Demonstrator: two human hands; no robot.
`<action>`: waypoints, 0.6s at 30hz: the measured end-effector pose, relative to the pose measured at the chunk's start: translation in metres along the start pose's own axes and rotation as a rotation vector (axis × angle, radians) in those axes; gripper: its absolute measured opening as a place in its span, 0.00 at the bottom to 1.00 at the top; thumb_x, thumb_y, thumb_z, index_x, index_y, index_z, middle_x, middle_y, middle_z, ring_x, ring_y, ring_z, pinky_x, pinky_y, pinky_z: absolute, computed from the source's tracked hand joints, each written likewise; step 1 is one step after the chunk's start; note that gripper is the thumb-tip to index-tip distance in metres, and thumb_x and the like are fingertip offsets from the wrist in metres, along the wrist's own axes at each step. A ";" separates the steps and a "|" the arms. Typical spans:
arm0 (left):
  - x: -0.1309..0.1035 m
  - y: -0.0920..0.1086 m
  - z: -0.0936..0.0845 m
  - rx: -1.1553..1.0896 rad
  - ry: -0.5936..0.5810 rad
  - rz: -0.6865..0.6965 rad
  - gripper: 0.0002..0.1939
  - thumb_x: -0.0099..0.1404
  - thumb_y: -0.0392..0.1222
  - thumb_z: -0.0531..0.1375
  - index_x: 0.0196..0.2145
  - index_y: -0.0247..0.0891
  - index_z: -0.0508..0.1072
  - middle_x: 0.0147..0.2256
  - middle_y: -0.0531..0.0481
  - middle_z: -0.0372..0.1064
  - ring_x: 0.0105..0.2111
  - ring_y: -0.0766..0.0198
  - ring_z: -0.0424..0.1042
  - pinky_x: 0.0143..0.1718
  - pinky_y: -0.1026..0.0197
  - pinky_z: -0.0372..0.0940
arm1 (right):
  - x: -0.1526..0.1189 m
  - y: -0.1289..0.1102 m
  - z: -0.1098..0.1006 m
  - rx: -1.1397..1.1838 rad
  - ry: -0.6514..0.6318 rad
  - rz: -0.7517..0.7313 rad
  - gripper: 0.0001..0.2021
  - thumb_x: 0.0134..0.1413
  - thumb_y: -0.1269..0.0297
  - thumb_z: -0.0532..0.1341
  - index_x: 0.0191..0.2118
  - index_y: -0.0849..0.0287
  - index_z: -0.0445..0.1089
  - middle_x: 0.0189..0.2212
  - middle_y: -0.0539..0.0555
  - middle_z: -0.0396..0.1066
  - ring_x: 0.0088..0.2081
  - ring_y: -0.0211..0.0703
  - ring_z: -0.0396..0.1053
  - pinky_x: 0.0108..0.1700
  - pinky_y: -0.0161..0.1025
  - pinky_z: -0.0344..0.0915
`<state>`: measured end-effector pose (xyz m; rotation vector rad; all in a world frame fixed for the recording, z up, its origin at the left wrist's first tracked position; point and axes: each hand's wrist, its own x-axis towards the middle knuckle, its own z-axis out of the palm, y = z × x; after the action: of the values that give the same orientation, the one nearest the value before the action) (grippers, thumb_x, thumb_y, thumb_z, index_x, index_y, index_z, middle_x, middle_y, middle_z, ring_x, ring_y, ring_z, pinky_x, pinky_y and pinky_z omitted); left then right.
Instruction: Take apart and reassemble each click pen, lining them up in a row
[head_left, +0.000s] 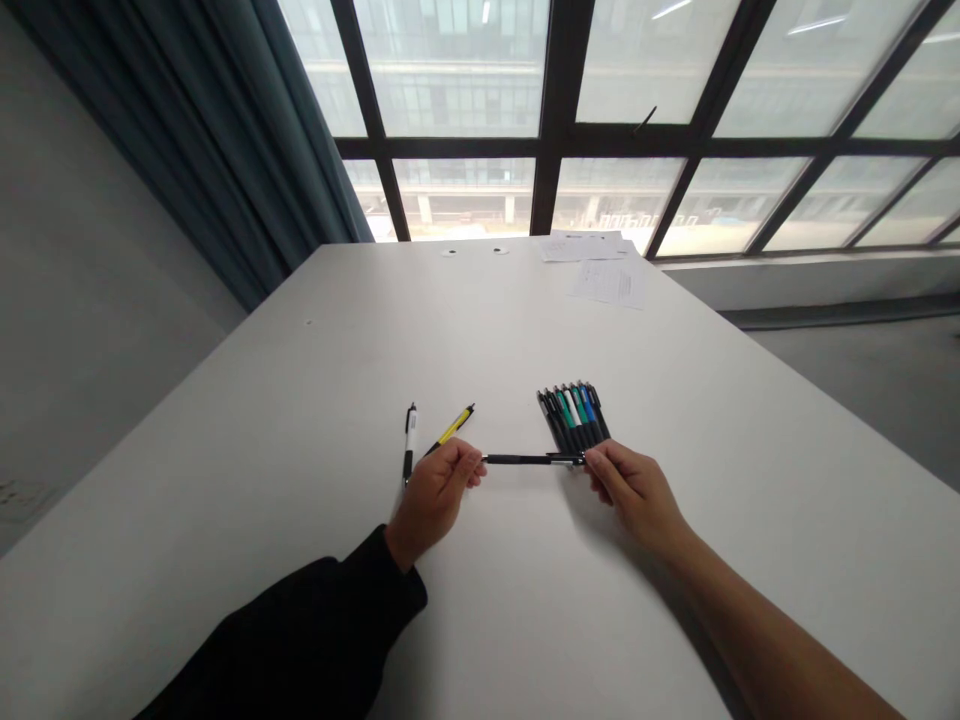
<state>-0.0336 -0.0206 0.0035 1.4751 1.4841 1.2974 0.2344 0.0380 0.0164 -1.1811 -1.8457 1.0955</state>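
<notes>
A black pen (pixel 525 460) is stretched level between my two hands, above the table. My left hand (pixel 442 490) pinches its left end, and my right hand (pixel 634 490) grips the clip end on the right. Just beyond my left hand lie a white pen (pixel 410 435) with a black grip and a yellow pen (pixel 454 425), whose lower end my hand partly hides. Past my right hand, several pens (pixel 574 415) in black, green, white and blue rest side by side in a row, their near ends partly covered by the hand and the held pen.
The white table (pixel 300 420) reaches to the window frame (pixel 551 150). Sheets of paper (pixel 607 280) lie at its far right edge, with two round holes left of them. A dark blue-grey curtain (pixel 247 130) hangs at the left beside the wall.
</notes>
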 end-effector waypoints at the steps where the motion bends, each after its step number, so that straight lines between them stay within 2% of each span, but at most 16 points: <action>1: 0.000 0.000 0.000 0.000 -0.003 -0.002 0.17 0.72 0.51 0.54 0.31 0.37 0.70 0.27 0.51 0.71 0.26 0.66 0.68 0.31 0.63 0.65 | 0.000 0.000 0.000 -0.012 0.003 -0.001 0.21 0.68 0.47 0.54 0.30 0.59 0.67 0.21 0.49 0.66 0.22 0.37 0.63 0.27 0.35 0.59; 7: -0.003 0.001 0.000 0.029 -0.025 -0.025 0.19 0.73 0.52 0.53 0.29 0.37 0.69 0.25 0.51 0.70 0.24 0.67 0.67 0.29 0.64 0.64 | 0.001 -0.004 -0.001 -0.049 0.000 0.013 0.24 0.68 0.46 0.52 0.27 0.58 0.66 0.20 0.49 0.66 0.22 0.38 0.63 0.26 0.35 0.58; 14: -0.005 0.005 -0.001 0.103 -0.062 -0.074 0.22 0.73 0.54 0.51 0.26 0.38 0.66 0.21 0.55 0.65 0.19 0.70 0.60 0.23 0.65 0.57 | 0.001 -0.002 -0.001 -0.097 -0.001 0.003 0.26 0.70 0.45 0.49 0.25 0.57 0.63 0.19 0.49 0.64 0.21 0.37 0.62 0.26 0.35 0.56; 18: -0.006 0.007 -0.002 0.074 -0.128 -0.132 0.24 0.73 0.55 0.50 0.24 0.38 0.65 0.19 0.56 0.62 0.18 0.70 0.58 0.21 0.65 0.55 | 0.002 0.000 0.000 -0.121 0.017 -0.019 0.27 0.70 0.46 0.48 0.23 0.57 0.62 0.18 0.49 0.64 0.21 0.37 0.61 0.26 0.35 0.56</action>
<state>-0.0321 -0.0279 0.0094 1.4523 1.5317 1.0613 0.2337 0.0395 0.0170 -1.2347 -1.9290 0.9723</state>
